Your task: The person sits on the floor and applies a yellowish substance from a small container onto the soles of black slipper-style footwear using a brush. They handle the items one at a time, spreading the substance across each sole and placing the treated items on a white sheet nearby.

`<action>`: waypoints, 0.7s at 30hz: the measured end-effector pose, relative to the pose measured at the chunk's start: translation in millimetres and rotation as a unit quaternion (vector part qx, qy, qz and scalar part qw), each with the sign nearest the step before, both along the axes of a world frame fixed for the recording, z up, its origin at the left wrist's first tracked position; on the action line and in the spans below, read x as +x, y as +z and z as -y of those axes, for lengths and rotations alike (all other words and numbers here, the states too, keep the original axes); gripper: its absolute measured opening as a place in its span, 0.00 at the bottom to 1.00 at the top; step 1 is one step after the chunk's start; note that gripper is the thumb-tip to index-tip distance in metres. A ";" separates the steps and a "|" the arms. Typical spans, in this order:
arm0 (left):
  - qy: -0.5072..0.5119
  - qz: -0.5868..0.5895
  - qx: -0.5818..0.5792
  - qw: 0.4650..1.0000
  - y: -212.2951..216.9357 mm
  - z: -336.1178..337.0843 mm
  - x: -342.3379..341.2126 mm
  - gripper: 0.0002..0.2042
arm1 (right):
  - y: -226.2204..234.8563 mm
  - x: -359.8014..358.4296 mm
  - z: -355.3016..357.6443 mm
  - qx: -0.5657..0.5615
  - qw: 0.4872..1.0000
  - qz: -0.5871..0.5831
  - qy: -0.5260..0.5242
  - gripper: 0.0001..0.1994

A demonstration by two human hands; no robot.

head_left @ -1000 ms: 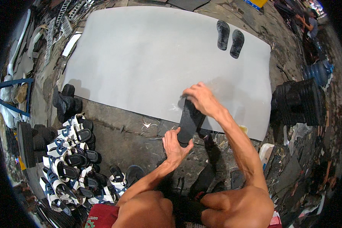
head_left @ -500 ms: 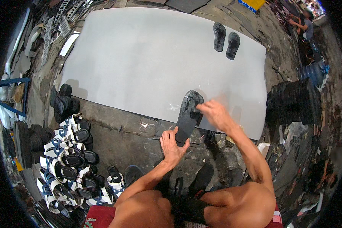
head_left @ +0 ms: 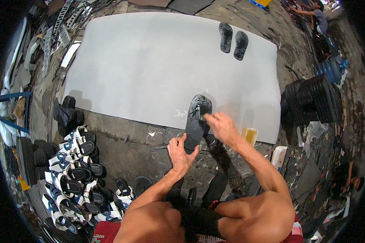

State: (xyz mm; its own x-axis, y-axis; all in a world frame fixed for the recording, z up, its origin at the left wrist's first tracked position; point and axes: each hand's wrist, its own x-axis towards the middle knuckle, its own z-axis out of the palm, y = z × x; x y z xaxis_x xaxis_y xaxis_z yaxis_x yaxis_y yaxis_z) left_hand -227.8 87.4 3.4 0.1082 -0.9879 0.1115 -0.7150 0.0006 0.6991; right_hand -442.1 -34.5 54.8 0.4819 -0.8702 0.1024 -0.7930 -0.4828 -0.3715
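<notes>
A black shoe sole (head_left: 197, 127) lies with its toe end on the grey-white sheet (head_left: 150, 65) and its heel toward me. My left hand (head_left: 181, 155) steadies the heel, thumb and fingers on its edges. Over the forefoot's right side, my right hand (head_left: 222, 128) is blurred, its fingers drawn together in a pinch; what they hold is too small to make out. A shiny wet-looking streak shows on the sole beside the fingertips. Two more black soles (head_left: 226, 38) lie side by side on the sheet's far right.
White, navy and black sandals (head_left: 73, 182) are heaped at the left. Black stacked pieces (head_left: 311, 100) stand right of the sheet, and dark ones (head_left: 69, 112) at its left corner. A yellowish container (head_left: 249, 136) sits by my right forearm. Another person (head_left: 319, 18) is at the far right.
My right hand has shifted slightly along the sole, and a shiny streak now shows on the forefoot. The yellowish container has come into clearer view. My left hand keeps its place at the heel.
</notes>
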 end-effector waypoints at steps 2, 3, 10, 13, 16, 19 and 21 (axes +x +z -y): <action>0.003 0.007 -0.008 1.000 -1.2 4.5 4.8 0.39 | 0.4 6.9 -1.0 0.013 0.999 0.051 0.004 0.17; 0.000 0.005 -0.015 1.000 -0.9 9.2 -2.8 0.39 | 1.3 -0.3 13.8 -0.015 0.998 0.049 -0.020 0.16; -0.073 -0.052 -0.003 0.996 4.3 10.6 7.8 0.40 | 6.2 5.6 37.7 0.009 1.000 0.018 0.000 0.19; -0.156 -0.075 -0.016 0.985 16.8 11.4 32.3 0.34 | 3.6 18.2 -49.6 0.004 1.000 0.024 0.003 0.25; -0.197 -0.078 0.016 0.977 2.9 12.2 53.8 0.33 | 13.9 38.4 -115.6 0.045 0.997 0.045 0.042 0.24; -0.182 -0.086 0.037 0.979 4.3 13.5 46.6 0.35 | 15.3 34.8 -82.2 0.023 0.977 0.194 -0.090 0.18; -0.168 -0.069 0.024 0.983 12.1 7.0 38.8 0.38 | 18.7 34.4 -32.3 0.055 0.967 0.182 -0.169 0.16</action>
State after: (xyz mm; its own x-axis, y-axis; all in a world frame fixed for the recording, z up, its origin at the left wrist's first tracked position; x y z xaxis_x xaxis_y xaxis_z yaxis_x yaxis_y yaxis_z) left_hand -188.9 80.5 15.5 -0.2143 -0.9742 0.0705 -0.5785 0.1847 0.7945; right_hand -407.6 -2.2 73.5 0.1168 -0.9871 0.1098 -0.7063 -0.1603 -0.6895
